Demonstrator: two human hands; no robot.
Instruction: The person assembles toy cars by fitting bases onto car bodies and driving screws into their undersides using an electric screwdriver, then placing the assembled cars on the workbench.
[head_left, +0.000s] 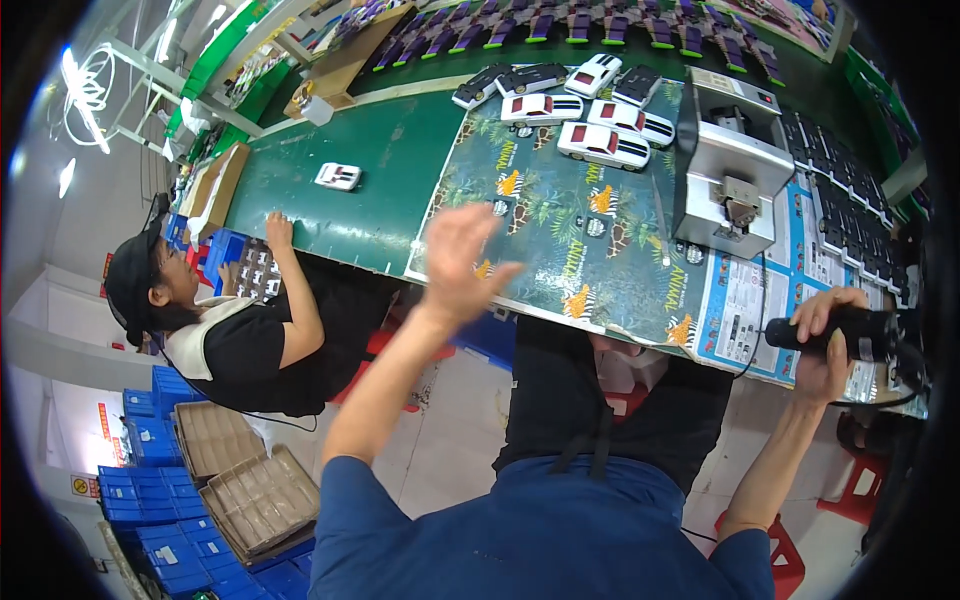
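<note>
My left hand [465,262] is raised over the front edge of the patterned mat, slightly blurred, its fingers apart and nothing in it. My right hand [828,345] wraps round a black cylindrical tool [865,334] at the right end of the table; a cord runs near it. Several white toy cars [603,145] with black stripes and red windows lie in a group at the far side of the mat. Dark car undersides [532,78] lie among them. Neither hand touches the cars.
A grey metal machine [735,170] stands right of the cars. Behind it lie rows of black chassis parts [850,230]. One white toy car [338,176] sits on the green tabletop [395,150], near a seated co-worker [250,320]. Blue crates [150,490] stand at lower left.
</note>
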